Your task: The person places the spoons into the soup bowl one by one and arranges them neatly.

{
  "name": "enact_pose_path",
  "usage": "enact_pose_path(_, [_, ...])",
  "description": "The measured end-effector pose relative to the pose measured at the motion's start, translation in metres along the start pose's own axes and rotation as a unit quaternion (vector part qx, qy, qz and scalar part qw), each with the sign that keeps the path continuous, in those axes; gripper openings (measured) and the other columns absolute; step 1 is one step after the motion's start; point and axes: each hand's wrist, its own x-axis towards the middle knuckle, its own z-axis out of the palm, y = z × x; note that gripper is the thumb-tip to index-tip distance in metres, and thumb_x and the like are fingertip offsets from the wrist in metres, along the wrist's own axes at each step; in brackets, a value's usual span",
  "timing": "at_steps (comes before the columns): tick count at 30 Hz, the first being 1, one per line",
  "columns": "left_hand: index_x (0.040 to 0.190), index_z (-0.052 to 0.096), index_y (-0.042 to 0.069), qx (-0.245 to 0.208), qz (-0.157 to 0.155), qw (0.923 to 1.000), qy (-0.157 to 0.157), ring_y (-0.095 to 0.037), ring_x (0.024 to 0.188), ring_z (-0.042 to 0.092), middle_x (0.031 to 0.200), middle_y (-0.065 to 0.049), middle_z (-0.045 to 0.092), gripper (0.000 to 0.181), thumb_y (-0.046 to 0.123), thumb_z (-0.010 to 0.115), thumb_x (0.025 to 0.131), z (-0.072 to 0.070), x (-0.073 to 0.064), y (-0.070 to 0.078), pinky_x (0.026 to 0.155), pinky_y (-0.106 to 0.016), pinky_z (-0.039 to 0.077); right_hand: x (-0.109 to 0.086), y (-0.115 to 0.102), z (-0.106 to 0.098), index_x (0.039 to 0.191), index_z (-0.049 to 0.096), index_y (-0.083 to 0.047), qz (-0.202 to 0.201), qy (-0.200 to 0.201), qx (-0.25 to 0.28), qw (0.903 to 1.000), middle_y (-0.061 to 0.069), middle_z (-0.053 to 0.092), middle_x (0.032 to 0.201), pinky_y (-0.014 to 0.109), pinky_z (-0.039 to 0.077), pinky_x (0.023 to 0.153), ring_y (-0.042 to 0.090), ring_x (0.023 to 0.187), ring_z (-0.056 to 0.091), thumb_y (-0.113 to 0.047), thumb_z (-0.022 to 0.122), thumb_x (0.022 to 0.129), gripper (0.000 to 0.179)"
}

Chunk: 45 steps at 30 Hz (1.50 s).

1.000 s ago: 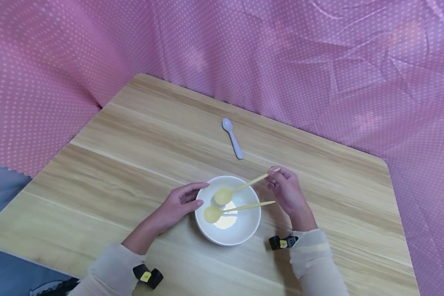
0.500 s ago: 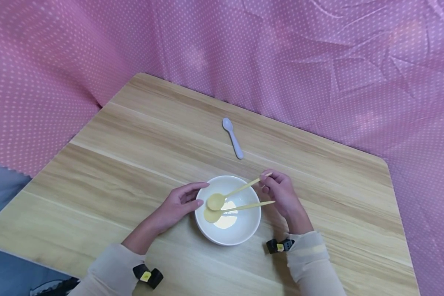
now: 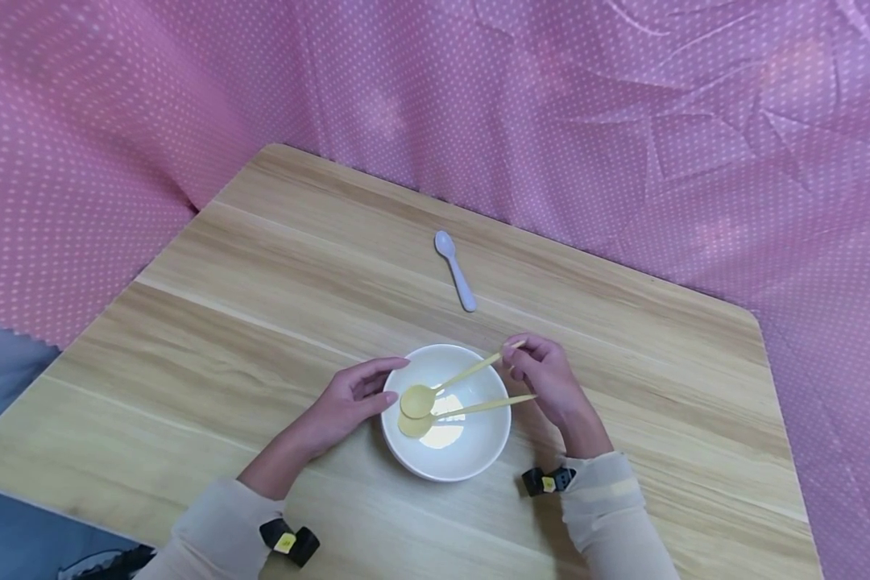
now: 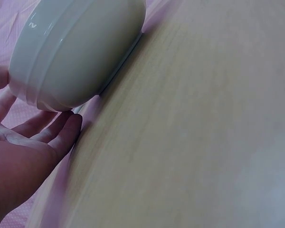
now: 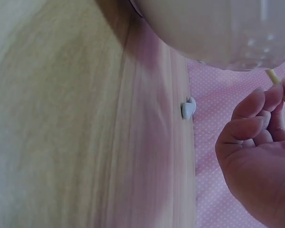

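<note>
A white bowl [image 3: 471, 447] sits on the wooden table. Two pale yellow spoons lean across it: a lower spoon [image 3: 478, 406] with its handle over the right rim, and an upper spoon [image 3: 471, 370]. The right hand [image 3: 551, 383] pinches the end of the upper spoon's handle between thumb and fingers. Its round head overlaps the lower spoon's head inside the bowl. On the left, the left hand [image 3: 351, 403] rests against the bowl's side, thumb and fingertips at the rim, fingers loosely extended. The left wrist view shows those fingers [image 4: 66, 133] beside the bowl's outer wall.
A light purple spoon [image 3: 456, 270] lies farther back on the table [image 3: 297, 266], beyond the bowl. Pink dotted cloth [image 3: 478, 105] hangs behind the table and along its sides. Each sleeve carries a small black device [image 3: 290, 541] at the wrist.
The right hand has moved left and slightly nearer, bringing the upper spoon's head over the lower spoon's head. The left hand, bowl and purple spoon have stayed in place.
</note>
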Motion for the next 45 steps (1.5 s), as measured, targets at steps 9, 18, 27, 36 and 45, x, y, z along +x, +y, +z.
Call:
enact_pose_path(9, [0.136,0.048,0.013,0.004,-0.001,1.0,0.003,-0.026,0.137,0.035,0.147,-0.009,0.039,0.047,0.019,0.062,0.091,-0.0001,-0.0003,0.0001,0.109,-0.032,0.035,0.0005,-0.0007,-0.0008,0.086,0.066,-0.015,0.002,-0.017,0.002,0.9998,-0.004,0.06,0.072,0.016,0.038,0.053,0.009,0.061,0.047,-0.005,0.057,0.09,0.014])
enact_pose_path(18, [0.135,0.049,0.016,0.007,-0.006,1.0,0.003,-0.024,0.137,0.035,0.147,-0.007,0.04,0.046,0.02,0.062,0.091,0.0006,-0.0014,0.0027,0.108,-0.031,0.036,0.0016,0.0014,-0.0037,0.087,0.067,-0.017,0.007,-0.035,-0.007,0.9993,-0.005,0.06,0.074,0.016,0.038,0.054,0.009,0.063,0.047,-0.008,0.057,0.092,0.014])
enact_pose_path(27, [0.135,0.049,0.016,0.008,-0.008,0.9999,0.005,-0.023,0.137,0.035,0.147,-0.005,0.04,0.046,0.021,0.062,0.091,0.0007,-0.0015,0.0031,0.109,-0.032,0.035,0.0034,-0.0005,-0.0046,0.088,0.066,-0.015,0.014,-0.023,-0.022,0.9994,-0.003,0.06,0.075,0.018,0.042,0.058,0.01,0.066,0.048,-0.014,0.056,0.094,0.012])
enact_pose_path(36, [0.136,0.049,0.015,0.008,-0.002,1.0,0.004,-0.024,0.137,0.036,0.147,-0.007,0.04,0.047,0.02,0.062,0.091,-0.0002,-0.0007,0.0009,0.109,-0.032,0.036,0.0069,-0.0018,-0.0074,0.088,0.066,-0.013,0.002,-0.013,-0.009,0.9999,-0.004,0.061,0.082,0.019,0.045,0.063,0.012,0.074,0.053,-0.012,0.052,0.096,0.016])
enact_pose_path(45, [0.136,0.048,0.012,0.005,0.006,1.0,0.0,-0.027,0.137,0.035,0.147,-0.01,0.04,0.048,0.019,0.062,0.091,-0.0006,0.0002,-0.0008,0.109,-0.034,0.036,0.0094,-0.005,-0.0092,0.086,0.064,-0.013,0.002,0.004,0.004,1.0,-0.004,0.059,0.081,0.019,0.043,0.061,0.01,0.069,0.047,-0.008,0.048,0.096,0.02])
